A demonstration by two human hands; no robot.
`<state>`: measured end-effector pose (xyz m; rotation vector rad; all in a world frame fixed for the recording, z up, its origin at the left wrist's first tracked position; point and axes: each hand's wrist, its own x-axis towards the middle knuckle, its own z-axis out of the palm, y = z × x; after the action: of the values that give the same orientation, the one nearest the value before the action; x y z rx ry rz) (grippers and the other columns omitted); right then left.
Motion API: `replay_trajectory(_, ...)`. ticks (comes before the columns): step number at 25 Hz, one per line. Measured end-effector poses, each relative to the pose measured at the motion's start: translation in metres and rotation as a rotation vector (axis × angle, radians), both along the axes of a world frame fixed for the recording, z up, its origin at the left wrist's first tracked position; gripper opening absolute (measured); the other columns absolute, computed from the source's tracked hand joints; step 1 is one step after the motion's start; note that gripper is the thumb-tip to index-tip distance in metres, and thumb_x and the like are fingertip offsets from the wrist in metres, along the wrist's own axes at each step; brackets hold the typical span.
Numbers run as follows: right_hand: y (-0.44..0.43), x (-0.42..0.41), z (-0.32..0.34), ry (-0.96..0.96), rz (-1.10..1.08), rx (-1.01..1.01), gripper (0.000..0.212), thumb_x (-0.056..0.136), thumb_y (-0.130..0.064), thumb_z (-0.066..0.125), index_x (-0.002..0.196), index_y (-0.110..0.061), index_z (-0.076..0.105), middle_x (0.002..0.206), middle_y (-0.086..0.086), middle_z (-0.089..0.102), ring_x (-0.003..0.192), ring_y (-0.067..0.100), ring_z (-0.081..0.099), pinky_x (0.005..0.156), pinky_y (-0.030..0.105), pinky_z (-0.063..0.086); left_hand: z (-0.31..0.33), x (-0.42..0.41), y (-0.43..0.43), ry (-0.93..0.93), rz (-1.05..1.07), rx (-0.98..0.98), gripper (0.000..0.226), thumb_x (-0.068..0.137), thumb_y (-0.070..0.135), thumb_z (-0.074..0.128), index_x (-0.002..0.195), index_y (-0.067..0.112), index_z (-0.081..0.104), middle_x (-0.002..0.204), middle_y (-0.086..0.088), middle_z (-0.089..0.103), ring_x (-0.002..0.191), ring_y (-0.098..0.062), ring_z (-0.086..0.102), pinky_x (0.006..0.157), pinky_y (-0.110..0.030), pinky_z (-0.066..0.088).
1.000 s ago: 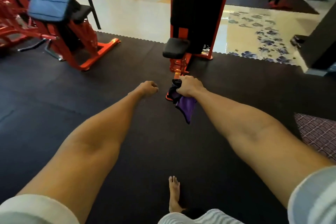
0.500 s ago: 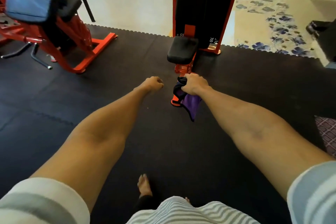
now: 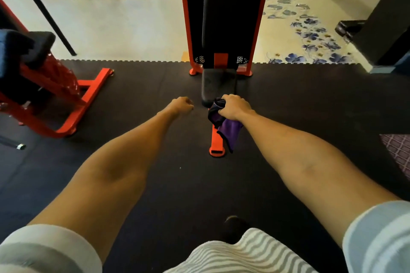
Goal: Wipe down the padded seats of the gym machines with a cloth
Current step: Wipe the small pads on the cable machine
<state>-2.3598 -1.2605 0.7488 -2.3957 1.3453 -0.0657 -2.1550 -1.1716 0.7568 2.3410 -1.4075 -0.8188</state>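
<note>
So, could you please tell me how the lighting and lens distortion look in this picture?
Head view: the wide lens swells the left forearm and leans the black pole; glare shines on the pale floor; the black seat nearly merges with the dark mat; the cloth in the right hand reads clearly purple, edges slightly soft.

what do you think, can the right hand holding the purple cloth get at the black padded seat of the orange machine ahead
Probably yes. The right hand grips the purple cloth just at the near edge of the black padded seat, and nothing shows between them, though depth is unclear.
</note>
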Motion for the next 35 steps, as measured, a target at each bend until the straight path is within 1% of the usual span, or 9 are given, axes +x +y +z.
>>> replay_trajectory(4, -0.073, 0.041, 0.001, -0.004, -0.046, -0.013, 0.041, 0.089, -0.036, 0.068, 0.124, -0.019, 0.058, 0.125, 0.008, 0.058, 0.112, 0.036, 0.059, 0.081, 0.037, 0.043, 0.001, 0.054, -0.078, -0.004, -0.065, -0.016, 0.038, 0.101, 0.019, 0.054, 0.139, 0.016, 0.056, 0.139, -0.012, 0.058, 0.125, -0.028, 0.056, 0.109, -0.044, 0.046)
replay_trajectory(11, -0.221, 0.106, 0.007, -0.019, -0.04, -0.036, 0.05, 0.09, -0.036, 0.071, 0.135, -0.019, 0.056, 0.133, 0.01, 0.056, 0.12, 0.037, 0.057, 0.093, 0.043, 0.047, 0.02, 0.118, -0.224, -0.047, -0.209, -0.088, 0.038, 0.102, 0.014, 0.052, 0.14, 0.01, 0.057, 0.141, -0.014, 0.058, 0.129, -0.029, 0.054, 0.107, -0.037, 0.041)
replay_trajectory(17, -0.321, 0.159, 0.038, -0.239, -0.125, -0.141, 0.054, 0.087, -0.033, 0.073, 0.137, -0.022, 0.056, 0.134, 0.007, 0.057, 0.119, 0.035, 0.058, 0.096, 0.048, 0.052, 0.047, 0.181, -0.337, -0.05, -0.214, -0.202, 0.039, 0.102, 0.015, 0.053, 0.14, 0.011, 0.057, 0.141, -0.013, 0.058, 0.13, -0.03, 0.054, 0.11, -0.04, 0.042)
replay_trajectory(20, -0.363, 0.183, 0.047, -0.434, -0.135, -0.278, 0.049, 0.078, -0.033, 0.07, 0.125, -0.028, 0.06, 0.125, 0.0, 0.059, 0.112, 0.032, 0.063, 0.09, 0.052, 0.055, 0.062, 0.206, -0.39, -0.057, -0.236, -0.284, 0.04, 0.101, 0.017, 0.053, 0.14, 0.012, 0.056, 0.137, -0.013, 0.06, 0.12, -0.029, 0.059, 0.1, -0.039, 0.047)
replay_trajectory(23, -0.391, 0.205, 0.058, -0.467, -0.173, -0.454, 0.047, 0.08, -0.023, 0.073, 0.126, -0.024, 0.061, 0.129, 0.0, 0.059, 0.112, 0.032, 0.063, 0.084, 0.051, 0.057, 0.074, 0.223, -0.437, -0.02, -0.264, -0.374, 0.039, 0.102, 0.018, 0.05, 0.141, 0.013, 0.055, 0.129, -0.012, 0.063, 0.104, -0.023, 0.061, 0.086, -0.035, 0.051)
replay_trajectory(27, -0.42, 0.234, 0.075, -0.52, -0.27, -0.712, 0.043, 0.091, -0.024, 0.068, 0.132, -0.018, 0.059, 0.139, 0.003, 0.055, 0.119, 0.033, 0.06, 0.085, 0.045, 0.057, 0.087, 0.241, -0.496, 0.102, -0.365, -0.459, 0.045, 0.101, 0.022, 0.052, 0.145, 0.017, 0.048, 0.134, -0.011, 0.061, 0.12, -0.027, 0.061, 0.101, -0.045, 0.052)
replay_trajectory(29, -0.436, 0.249, 0.087, -0.534, -0.348, -0.784, 0.044, 0.091, -0.025, 0.067, 0.134, -0.017, 0.058, 0.14, 0.004, 0.054, 0.125, 0.032, 0.056, 0.087, 0.044, 0.055, 0.098, 0.248, -0.523, 0.142, -0.41, -0.535, 0.045, 0.101, 0.024, 0.052, 0.145, 0.02, 0.048, 0.137, -0.008, 0.059, 0.124, -0.024, 0.058, 0.103, -0.044, 0.051)
replay_trajectory(32, -0.449, 0.267, 0.092, -0.55, -0.434, -0.866, 0.049, 0.087, -0.015, 0.072, 0.134, -0.015, 0.057, 0.14, 0.007, 0.051, 0.13, 0.032, 0.051, 0.097, 0.045, 0.054, 0.105, 0.253, -0.548, 0.156, -0.491, -0.638, 0.041, 0.099, 0.022, 0.051, 0.14, 0.02, 0.053, 0.14, -0.004, 0.056, 0.127, -0.022, 0.055, 0.107, -0.042, 0.047)
replay_trajectory(35, -0.454, 0.282, 0.089, -0.571, -0.505, -0.897, 0.055, 0.083, -0.008, 0.074, 0.135, -0.012, 0.059, 0.143, 0.012, 0.049, 0.136, 0.033, 0.046, 0.109, 0.038, 0.045, 0.106, 0.253, -0.573, 0.183, -0.601, -0.722, 0.04, 0.098, 0.021, 0.05, 0.138, 0.018, 0.054, 0.138, -0.005, 0.057, 0.124, -0.024, 0.057, 0.106, -0.043, 0.047)
